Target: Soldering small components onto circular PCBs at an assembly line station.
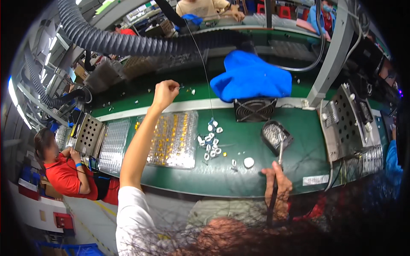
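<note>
My left hand (165, 94) reaches far across the green bench, over its far strip. Its fingertips are pinched together, and whatever they hold is too small to name. Near the front edge, my right hand (278, 187) grips a soldering iron (280, 152), whose metal end reaches into a black holder (288, 140) filled with silvery wire shavings. Between my arms lies a loose cluster of small white ring-like parts (209, 145). A white round piece (248, 162) sits closer to the right hand. Beside my left forearm is a clear plastic tray (181, 162) with rows of yellow parts.
Behind the holder stands a black fan (255, 110) with a blue cloth (252, 77) above it. A thin wire hangs over the parts. Perforated metal boxes (341, 119) stand at the right and left. A ribbed grey hose (111, 40) crosses overhead. A person in red (66, 175) sits at left.
</note>
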A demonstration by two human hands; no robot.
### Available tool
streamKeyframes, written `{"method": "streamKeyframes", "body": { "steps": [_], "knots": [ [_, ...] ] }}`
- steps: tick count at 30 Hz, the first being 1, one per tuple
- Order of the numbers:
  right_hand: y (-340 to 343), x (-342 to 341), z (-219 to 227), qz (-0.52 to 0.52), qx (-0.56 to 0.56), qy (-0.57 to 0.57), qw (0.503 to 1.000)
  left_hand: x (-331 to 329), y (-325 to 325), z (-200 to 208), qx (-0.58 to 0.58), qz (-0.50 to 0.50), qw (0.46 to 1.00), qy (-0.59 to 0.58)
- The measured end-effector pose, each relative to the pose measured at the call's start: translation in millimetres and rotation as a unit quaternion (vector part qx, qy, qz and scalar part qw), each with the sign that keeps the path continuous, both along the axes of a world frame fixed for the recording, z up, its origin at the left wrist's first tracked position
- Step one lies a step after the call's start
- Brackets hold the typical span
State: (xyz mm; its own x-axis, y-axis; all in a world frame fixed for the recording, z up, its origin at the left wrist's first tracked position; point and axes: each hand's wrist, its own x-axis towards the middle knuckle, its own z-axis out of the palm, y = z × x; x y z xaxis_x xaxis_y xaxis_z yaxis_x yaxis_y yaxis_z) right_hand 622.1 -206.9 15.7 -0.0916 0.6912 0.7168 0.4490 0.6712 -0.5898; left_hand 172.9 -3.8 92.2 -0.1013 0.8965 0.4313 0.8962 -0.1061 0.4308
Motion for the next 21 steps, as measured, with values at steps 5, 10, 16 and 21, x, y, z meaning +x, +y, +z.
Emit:
{"method": "streamKeyframes", "body": {
  "steps": [5, 10, 16, 21],
  "knots": [
    [-1.2, -5.3, 9.6, 0.009, -0.018, 0.014, 1.000, 107.0, -115.0, 24.2, 0.033, -0.138, 0.982, -0.122],
    [3.0, -17.2, 16.5, 0.042, -0.002, -0.001, 0.999, 195.0, -168.9, 10.1, 0.038, -0.276, 0.952, -0.128],
    [6.2, -21.1, 9.2, 0.025, 0.026, -0.013, 0.999, 216.5, -169.0, -23.6, 0.007, -0.338, 0.933, -0.125],
    [0.7, -27.8, 13.6, 0.066, 0.004, -0.094, 0.993, 208.3, -181.3, -28.6, 0.019, -0.323, 0.937, -0.129]
  ]
}}
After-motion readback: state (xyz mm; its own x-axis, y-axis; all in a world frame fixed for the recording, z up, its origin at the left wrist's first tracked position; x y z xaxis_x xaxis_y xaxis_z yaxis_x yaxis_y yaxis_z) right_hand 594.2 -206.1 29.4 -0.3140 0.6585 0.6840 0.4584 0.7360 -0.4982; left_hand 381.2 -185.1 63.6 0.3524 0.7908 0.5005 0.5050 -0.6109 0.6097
